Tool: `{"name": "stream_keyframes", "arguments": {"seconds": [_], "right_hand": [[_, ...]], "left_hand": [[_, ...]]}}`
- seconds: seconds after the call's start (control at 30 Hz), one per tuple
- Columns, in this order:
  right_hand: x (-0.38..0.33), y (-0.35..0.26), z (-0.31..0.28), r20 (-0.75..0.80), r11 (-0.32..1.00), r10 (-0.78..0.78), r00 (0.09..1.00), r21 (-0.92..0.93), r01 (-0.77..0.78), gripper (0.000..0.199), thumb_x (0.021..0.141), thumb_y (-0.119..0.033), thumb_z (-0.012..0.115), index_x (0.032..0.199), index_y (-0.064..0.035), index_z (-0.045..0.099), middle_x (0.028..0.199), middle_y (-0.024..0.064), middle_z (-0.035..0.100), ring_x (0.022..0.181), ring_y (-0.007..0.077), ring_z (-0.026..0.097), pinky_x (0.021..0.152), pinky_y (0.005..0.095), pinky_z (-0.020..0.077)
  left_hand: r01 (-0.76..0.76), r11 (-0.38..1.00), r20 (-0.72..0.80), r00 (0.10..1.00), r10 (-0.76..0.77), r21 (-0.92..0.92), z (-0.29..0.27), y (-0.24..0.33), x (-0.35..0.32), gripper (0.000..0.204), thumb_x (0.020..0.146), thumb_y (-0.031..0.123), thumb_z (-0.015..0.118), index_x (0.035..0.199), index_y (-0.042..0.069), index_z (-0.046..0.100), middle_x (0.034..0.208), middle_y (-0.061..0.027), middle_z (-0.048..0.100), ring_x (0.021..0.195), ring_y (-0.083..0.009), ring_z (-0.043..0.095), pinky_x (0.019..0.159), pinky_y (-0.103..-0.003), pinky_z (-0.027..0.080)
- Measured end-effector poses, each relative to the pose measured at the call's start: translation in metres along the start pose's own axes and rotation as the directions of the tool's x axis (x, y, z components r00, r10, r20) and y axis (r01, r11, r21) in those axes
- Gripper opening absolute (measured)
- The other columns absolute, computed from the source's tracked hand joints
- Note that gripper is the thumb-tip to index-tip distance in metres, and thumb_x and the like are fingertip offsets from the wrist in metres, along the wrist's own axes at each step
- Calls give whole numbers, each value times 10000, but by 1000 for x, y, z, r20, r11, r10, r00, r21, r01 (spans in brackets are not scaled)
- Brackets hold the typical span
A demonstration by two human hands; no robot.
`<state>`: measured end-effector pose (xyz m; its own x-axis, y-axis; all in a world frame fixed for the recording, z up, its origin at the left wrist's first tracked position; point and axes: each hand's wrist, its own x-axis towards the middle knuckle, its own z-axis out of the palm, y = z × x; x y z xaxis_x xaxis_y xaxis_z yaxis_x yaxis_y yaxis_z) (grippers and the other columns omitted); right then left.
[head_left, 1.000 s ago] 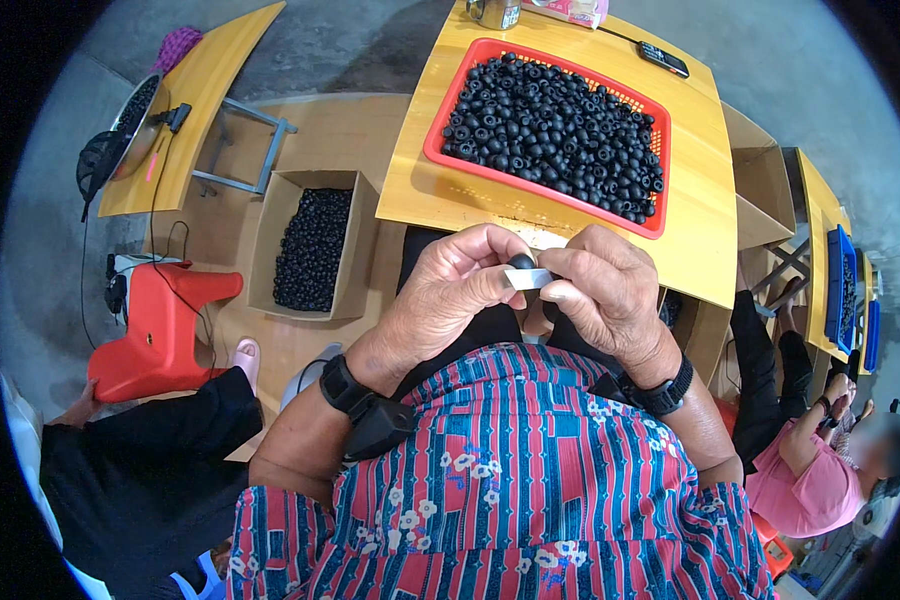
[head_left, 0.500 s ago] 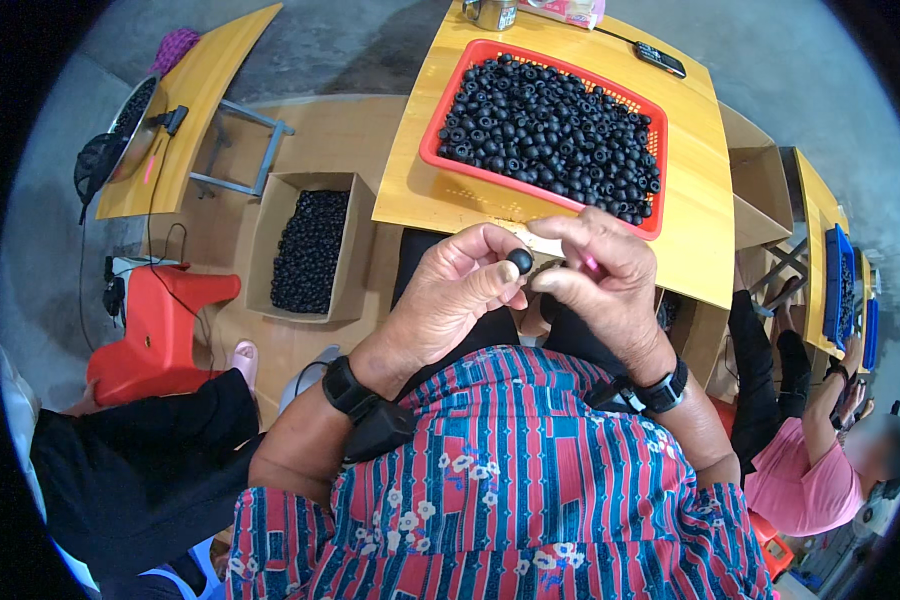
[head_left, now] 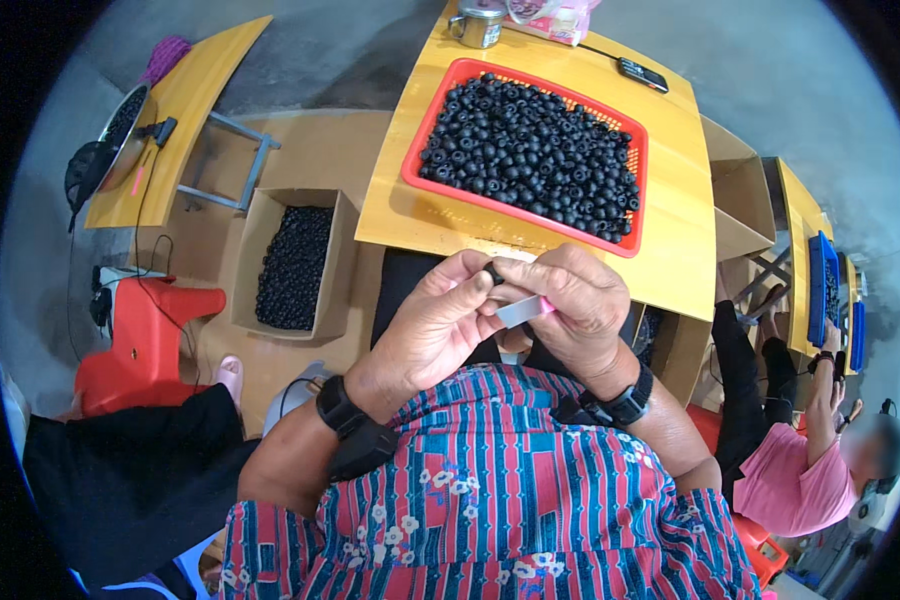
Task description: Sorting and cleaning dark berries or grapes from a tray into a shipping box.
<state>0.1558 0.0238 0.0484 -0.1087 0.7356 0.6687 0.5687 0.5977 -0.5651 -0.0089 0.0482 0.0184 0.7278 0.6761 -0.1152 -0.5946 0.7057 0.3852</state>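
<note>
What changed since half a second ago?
Right hand moved left and now meets the left hand; its grey blade, hidden then, shows again. Left hand keeps a black ball, now mostly covered; red basket unchanged.

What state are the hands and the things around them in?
Left hand: pinching a small black piece.
Right hand: gripping a flat silver tool.
Red basket: heaped with black pieces.
Cardboard box at left: open, holding dark pieces.
Metal mug: upright.
Phone: lying on the table.
</note>
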Motion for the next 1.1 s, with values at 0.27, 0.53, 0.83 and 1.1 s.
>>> {"name": "stream_keyframes", "arguments": {"seconds": [0.27, 0.53, 0.83, 1.1], "right_hand": [[-1, 4, -1, -5, 999, 32, 999, -29, -32, 289, 652, -54, 738, 935, -84, 685, 699, 60, 604, 606, 191, 603, 535, 291, 466], [7, -8, -3, 277, 554, 661, 698, 447, -702, 133, 773, -85, 727, 851, -1, 660, 724, -43, 600, 652, 21, 522, 573, 191, 427], [5, -5, -3, 265, 658, 621, 738, 335, -674, 169, 760, -80, 718, 913, -18, 684, 776, 19, 643, 728, 71, 582, 664, 232, 467], [9, 0, -5, 257, 924, 300, 919, 160, -347, 266, 718, -71, 722, 981, -59, 686, 823, 103, 657, 738, 226, 633, 684, 291, 497]], "left_hand": [[-37, 999, -42, 998, 37, 19, -6, -4, 6, 144, 920, 130, 594, 1059, 98, 577, 960, -8, 597, 833, -77, 557, 796, -243, 489], [-332, 750, 48, 927, 373, 572, -12, 1, 15, 204, 839, -13, 663, 1023, 38, 592, 951, -37, 634, 862, -77, 587, 777, -228, 502], [-288, 756, 44, 945, 325, 589, -14, 7, 11, 163, 918, 69, 578, 1073, 21, 556, 983, -56, 619, 891, -126, 615, 776, -261, 522], [30, 929, -41, 999, -16, 369, -8, 13, 3, 252, 960, 267, 540, 1050, 32, 561, 813, 10, 541, 736, -60, 530, 728, -239, 498]]}}
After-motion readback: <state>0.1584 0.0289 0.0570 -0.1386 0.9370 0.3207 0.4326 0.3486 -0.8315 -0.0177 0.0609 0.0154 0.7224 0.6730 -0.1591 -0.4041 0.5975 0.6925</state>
